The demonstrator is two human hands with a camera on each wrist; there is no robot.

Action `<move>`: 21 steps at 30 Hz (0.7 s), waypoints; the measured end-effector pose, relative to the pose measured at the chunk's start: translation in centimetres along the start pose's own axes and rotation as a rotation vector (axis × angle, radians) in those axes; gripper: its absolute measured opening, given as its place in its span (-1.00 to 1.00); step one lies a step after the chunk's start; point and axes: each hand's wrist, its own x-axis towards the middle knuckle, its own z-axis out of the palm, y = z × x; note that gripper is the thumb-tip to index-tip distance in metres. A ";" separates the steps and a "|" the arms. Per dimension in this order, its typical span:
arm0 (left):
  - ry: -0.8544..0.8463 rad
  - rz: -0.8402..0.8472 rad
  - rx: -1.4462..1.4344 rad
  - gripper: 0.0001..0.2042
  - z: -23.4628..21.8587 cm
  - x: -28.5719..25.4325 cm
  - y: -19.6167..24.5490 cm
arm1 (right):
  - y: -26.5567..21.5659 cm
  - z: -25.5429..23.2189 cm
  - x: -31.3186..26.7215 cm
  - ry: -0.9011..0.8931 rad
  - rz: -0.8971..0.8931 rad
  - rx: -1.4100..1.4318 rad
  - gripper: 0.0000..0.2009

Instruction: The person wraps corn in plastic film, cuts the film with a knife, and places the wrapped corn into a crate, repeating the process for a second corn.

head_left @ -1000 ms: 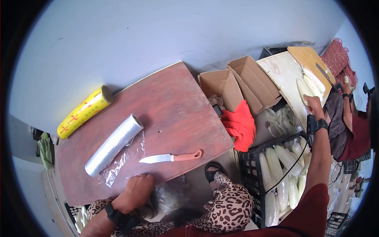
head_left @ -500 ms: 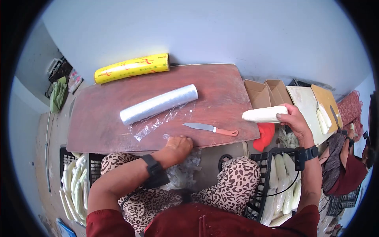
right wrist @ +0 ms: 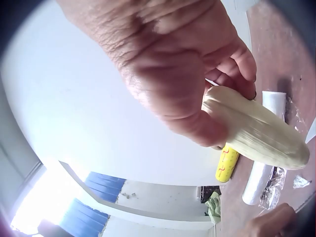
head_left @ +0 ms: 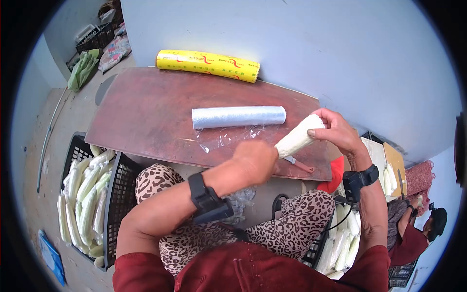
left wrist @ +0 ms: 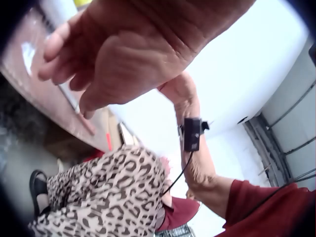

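My right hand [head_left: 338, 132] grips the thick end of a pale ear of corn [head_left: 297, 137] in its husk, thumb on the near side. In the right wrist view the corn [right wrist: 261, 131] slants out from that hand over the table. My left hand [head_left: 254, 163], blurred, overlaps the tip of the corn in the head view. The left wrist view has its fingers [left wrist: 61, 71] loosely bent around nothing. Behind the hands lies a clear plastic film roll [head_left: 238, 117] with a loose flap. A knife [head_left: 302, 166] with an orange handle is partly hidden under the corn.
A yellow printed roll [head_left: 209, 65] sits along the back of the reddish table [head_left: 141, 112]. Black crates of wrapped corn stand at the left [head_left: 121, 194] and beside my right leg. Another person [head_left: 413, 238] sits at the right near a cutting board [head_left: 393, 158].
My right hand has taken the corn from the board at the right and carried it over the table. My left hand has risen from the table edge toward it. The head view has turned left.
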 end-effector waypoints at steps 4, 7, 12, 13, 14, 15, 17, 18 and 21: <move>0.488 -0.008 -0.222 -0.30 -2.5 -1.3 -3.0 | -2.7 2.5 1.1 -0.032 -0.036 0.065 -0.57; 0.536 0.141 -0.459 -0.24 -1.5 -1.2 -5.7 | -3.9 4.4 2.2 -0.084 -0.071 0.203 -0.54; 0.371 0.150 -0.665 -0.42 -2.1 -1.6 -9.0 | -3.8 7.6 4.1 -0.211 -0.117 0.489 -0.51; 0.367 0.107 -0.668 -0.44 -2.1 -1.7 -9.9 | -3.1 8.1 4.5 -0.242 -0.103 0.576 -0.52; 0.392 0.012 -0.610 -0.45 -2.1 -1.9 -10.7 | -1.3 8.7 5.5 -0.249 -0.071 0.571 -0.49; 0.405 -0.012 -0.622 -0.46 -1.9 -2.1 -11.6 | 0.6 9.5 6.2 -0.240 -0.087 0.384 -0.48; 0.427 -0.065 -0.641 -0.47 -1.5 -2.3 -13.1 | 4.0 12.0 6.7 -0.219 -0.118 0.018 -0.45; 0.403 -0.109 -0.653 -0.48 -1.4 -2.4 -13.6 | 4.8 13.4 6.4 -0.205 -0.181 -0.191 -0.45; 0.379 -0.130 -0.704 -0.46 -0.3 -1.6 -15.6 | 7.6 16.7 5.6 -0.146 -0.454 -0.624 -0.47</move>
